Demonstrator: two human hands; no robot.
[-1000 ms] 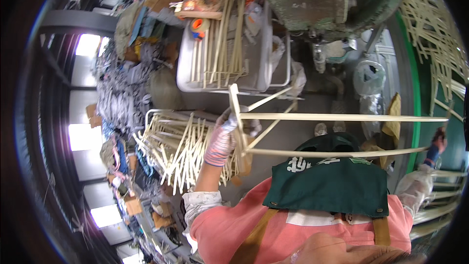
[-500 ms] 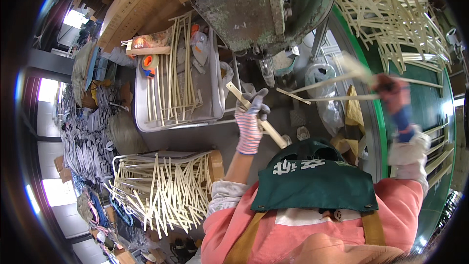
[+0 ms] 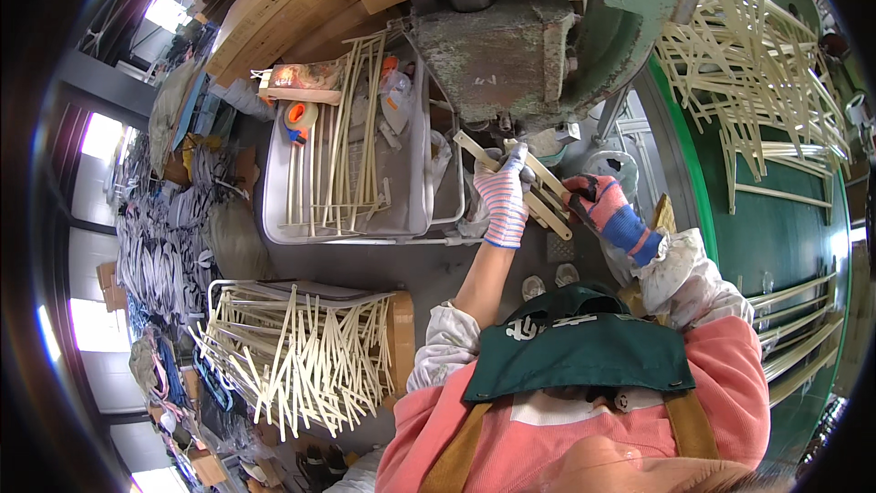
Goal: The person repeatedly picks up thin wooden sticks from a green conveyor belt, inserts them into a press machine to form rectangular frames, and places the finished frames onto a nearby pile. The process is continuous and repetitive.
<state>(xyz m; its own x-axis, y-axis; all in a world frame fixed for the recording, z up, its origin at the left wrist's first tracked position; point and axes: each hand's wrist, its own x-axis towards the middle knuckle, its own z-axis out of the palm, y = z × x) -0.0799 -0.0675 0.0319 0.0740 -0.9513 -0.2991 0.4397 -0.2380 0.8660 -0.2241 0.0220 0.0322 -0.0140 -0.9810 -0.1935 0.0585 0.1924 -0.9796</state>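
My left hand (image 3: 502, 204), in a pink-and-white striped glove with grey fingertips, is closed around a pale cream flat strip (image 3: 474, 150) with a hole near its end. Beneath the head of a worn green machine (image 3: 502, 73), more strips (image 3: 553, 219) cross at an angle to the right of that hand. My right hand (image 3: 610, 212), in a pink-and-blue glove with dark fingertips, is closed on the right part of these strips. Fingers and machine partly hide where the strips meet, so I cannot tell whether they are joined.
At left, a grey tray (image 3: 424, 128) holds long strips and an orange tape roll (image 3: 298, 115). Below it, a rack (image 3: 212, 297) bears a heap of strips. At right, a green table (image 3: 776, 246) carries more strips. Cardboard boxes (image 3: 274, 14) are stacked at the back left.
My right hand has come in from the green table at right with strips and is now close beside my left hand. My left hand has moved slightly right, under the machine head.
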